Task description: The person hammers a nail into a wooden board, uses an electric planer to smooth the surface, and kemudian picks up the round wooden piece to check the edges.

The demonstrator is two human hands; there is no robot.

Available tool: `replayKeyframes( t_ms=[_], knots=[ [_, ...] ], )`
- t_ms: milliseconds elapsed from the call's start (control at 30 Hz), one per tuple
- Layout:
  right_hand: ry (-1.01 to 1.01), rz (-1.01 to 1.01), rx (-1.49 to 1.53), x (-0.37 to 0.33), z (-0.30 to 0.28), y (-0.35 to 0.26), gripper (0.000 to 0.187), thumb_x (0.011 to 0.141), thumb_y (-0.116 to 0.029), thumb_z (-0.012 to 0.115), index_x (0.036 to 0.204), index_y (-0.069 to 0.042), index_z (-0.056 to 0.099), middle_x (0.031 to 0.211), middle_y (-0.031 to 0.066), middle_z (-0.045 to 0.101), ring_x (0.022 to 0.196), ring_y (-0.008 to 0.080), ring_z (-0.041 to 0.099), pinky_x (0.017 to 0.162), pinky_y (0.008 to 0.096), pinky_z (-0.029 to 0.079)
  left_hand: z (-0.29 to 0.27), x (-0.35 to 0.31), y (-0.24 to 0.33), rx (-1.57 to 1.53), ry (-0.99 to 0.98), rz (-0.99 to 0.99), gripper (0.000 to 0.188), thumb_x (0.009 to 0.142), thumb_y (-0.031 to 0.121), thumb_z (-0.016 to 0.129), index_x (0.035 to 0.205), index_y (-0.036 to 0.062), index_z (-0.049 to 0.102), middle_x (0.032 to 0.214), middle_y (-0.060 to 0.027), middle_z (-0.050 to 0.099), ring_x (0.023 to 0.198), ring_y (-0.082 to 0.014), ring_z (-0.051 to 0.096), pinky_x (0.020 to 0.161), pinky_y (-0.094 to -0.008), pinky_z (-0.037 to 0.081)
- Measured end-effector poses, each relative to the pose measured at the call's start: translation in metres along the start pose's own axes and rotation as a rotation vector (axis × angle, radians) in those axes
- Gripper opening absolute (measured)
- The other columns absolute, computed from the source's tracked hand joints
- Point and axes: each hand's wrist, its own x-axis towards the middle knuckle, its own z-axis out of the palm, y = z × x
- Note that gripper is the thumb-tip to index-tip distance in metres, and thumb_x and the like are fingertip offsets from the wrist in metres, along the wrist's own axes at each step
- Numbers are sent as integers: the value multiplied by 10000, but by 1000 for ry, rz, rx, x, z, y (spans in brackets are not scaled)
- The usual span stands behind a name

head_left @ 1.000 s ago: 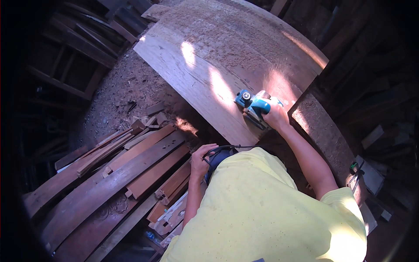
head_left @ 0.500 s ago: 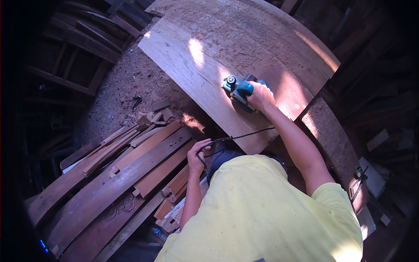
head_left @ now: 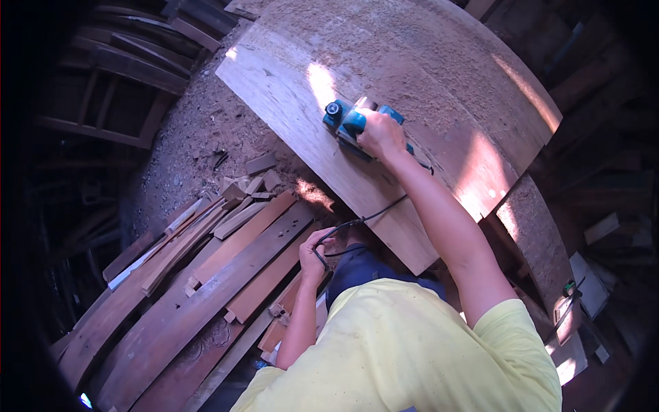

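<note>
A teal and black electric hand planer (head_left: 350, 130) rests on a wide wooden panel (head_left: 285, 93), close to its left edge. My right hand (head_left: 382, 134) is wrapped round the planer's handle, the arm stretched forward over the board. Off the panel's near left edge, my left hand (head_left: 316, 248) is closed on the black power cord (head_left: 374, 215), which loops by the fingers and crosses the board's near end toward the tool. Sawdust and shavings cover much of the panel's far and right side; the strip along the left edge looks barer.
Stacked planks (head_left: 199, 295) and short offcuts (head_left: 250, 184) lie at the left. Dusty, gritty ground (head_left: 199, 137) shows beyond them. Wooden frames (head_left: 103, 103) stand in the dark far left. On the right are a dusty board (head_left: 539, 220) and a small dark tool with a cord (head_left: 568, 291).
My right hand has pushed the planer forward and left along the panel. My left hand keeps hold of the cord, shifted slightly. The view has moved a little.
</note>
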Motion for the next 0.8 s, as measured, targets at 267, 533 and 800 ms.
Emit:
replayKeyframes(
  t_ms=[267,533,800],
  knots=[
    [36,-19,61,73,27,-48,602,831,-207,815,1425,-218,715,1250,200,781,1169,380,753,1024,503,601,-27,79,6,-128,12,-87,529,853,-151,465,1246,-30,798,1240,-102,763,1036,-188,740,956,-295,579],
    [12,60,16,143,35,-113,665,839,-234,836,1487,-268,687,1200,203,796,1106,412,770,967,536,621,-88,164,5,-125,4,-67,559,803,-139,452,1223,-34,805,1255,-127,774,1072,-204,748,978,-313,590],
    [91,4,-36,228,66,-160,540,880,-272,782,1417,-281,732,1145,221,798,1081,435,765,953,544,616,-136,214,-10,-238,-10,-62,628,763,-175,435,1262,-28,787,1278,-135,756,1101,-224,740,1023,-332,578]
  ],
)
